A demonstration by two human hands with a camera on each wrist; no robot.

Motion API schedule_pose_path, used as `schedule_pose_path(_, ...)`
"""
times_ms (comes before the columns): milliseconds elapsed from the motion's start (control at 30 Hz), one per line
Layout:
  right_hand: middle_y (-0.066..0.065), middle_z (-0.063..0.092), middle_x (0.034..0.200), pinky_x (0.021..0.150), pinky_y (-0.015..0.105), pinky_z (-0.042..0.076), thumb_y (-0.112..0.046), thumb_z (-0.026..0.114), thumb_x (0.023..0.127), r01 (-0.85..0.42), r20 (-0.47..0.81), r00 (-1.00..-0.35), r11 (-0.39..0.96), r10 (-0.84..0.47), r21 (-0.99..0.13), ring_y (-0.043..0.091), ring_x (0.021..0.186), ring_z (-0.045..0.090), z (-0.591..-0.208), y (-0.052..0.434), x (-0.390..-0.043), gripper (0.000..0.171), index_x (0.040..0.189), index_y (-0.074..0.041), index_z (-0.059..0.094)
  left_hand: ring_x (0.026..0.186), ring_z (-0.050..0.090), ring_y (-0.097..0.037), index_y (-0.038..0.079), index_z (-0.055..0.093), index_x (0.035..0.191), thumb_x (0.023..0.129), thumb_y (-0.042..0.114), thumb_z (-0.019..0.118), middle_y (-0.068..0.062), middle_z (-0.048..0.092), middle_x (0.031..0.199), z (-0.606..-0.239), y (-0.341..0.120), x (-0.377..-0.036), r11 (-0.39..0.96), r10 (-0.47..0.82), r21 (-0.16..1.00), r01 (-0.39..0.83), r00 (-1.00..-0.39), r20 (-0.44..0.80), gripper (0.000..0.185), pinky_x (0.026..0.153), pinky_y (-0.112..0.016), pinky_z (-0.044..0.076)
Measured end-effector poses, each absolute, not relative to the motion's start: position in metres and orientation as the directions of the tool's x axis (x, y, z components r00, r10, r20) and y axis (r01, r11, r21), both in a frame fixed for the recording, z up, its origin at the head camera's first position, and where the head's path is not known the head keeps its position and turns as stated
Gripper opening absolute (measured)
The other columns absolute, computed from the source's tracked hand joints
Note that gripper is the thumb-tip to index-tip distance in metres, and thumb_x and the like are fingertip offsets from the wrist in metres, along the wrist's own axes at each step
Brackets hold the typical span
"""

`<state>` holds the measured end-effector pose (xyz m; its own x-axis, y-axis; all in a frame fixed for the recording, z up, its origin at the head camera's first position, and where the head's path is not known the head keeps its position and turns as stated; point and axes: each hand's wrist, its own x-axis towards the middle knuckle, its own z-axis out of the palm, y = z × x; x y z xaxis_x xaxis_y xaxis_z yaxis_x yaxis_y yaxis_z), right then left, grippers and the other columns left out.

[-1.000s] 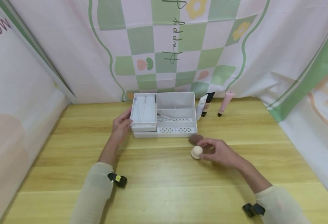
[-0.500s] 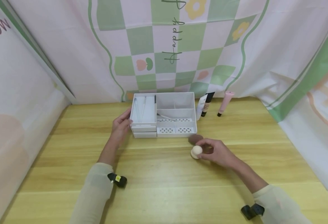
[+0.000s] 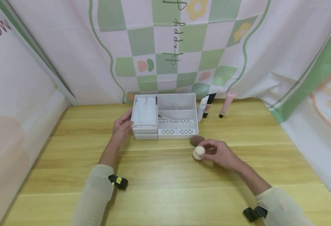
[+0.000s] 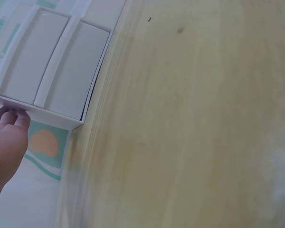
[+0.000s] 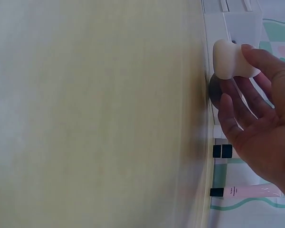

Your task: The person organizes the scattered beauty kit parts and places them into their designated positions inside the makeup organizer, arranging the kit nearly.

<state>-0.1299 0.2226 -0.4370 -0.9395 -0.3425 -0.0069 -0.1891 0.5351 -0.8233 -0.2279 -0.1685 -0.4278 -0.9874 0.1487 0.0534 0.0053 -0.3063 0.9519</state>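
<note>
My right hand (image 3: 220, 154) pinches a cream makeup sponge (image 3: 199, 151) between thumb and fingers, close over the table. In the right wrist view the sponge (image 5: 230, 61) has a narrowed waist and a rounded, wider end. Just behind it lies a brown makeup sponge (image 3: 197, 140), partly hidden by the fingers in the right wrist view. My left hand (image 3: 122, 126) rests against the left side of a white cosmetics organizer (image 3: 177, 136), its fingers touching the side wall (image 4: 54, 116). Thin sticks (image 3: 145, 110) lie in the organizer's top left tray, and a slim brush (image 3: 167, 118) in a middle compartment.
Right of the organizer stand a white tube (image 3: 202, 108), a black-capped tube (image 3: 209, 105) and a pink tube (image 3: 228, 105). A printed curtain (image 3: 168, 47) hangs behind the wooden table (image 3: 165, 194). The organizer's two drawers (image 3: 146, 132) are closed.
The cream sponge tilts slightly in my right hand, staying near the same spot. The left hand and the organizer keep their places.
</note>
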Motion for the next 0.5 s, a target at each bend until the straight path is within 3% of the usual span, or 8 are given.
schedule_pose_path(233,0.02,0.07,0.117,0.085,0.019,0.061,-0.005,0.077,0.085,-0.195,0.002,-0.938,0.522,-0.347,-0.83,0.007,0.103,0.064,-0.4346,0.2211,-0.1288,0.034,0.118,-0.001,0.068,0.158,0.027,-0.023,0.0,0.031,0.156,0.095,-0.006,0.043,-0.011,0.028,0.169,-0.4274,-0.1688,-0.2289,-0.297,0.154,0.955,-0.01,-0.987,0.037,0.062,0.125,-0.03,0.035)
schedule_pose_path(500,0.016,0.07,0.118,0.085,0.021,0.061,-0.01,0.077,0.087,-0.184,-0.016,-0.939,0.542,-0.342,-0.82,0.021,0.108,0.064,-0.4279,0.2202,-0.1304,0.034,0.119,-0.004,0.069,0.158,0.026,-0.025,-0.003,0.03,0.156,0.096,-0.008,0.041,-0.014,0.027,0.168,-0.4288,-0.1702,-0.2298,-0.303,0.156,0.953,-0.005,-0.987,0.044,0.061,0.127,-0.034,0.033)
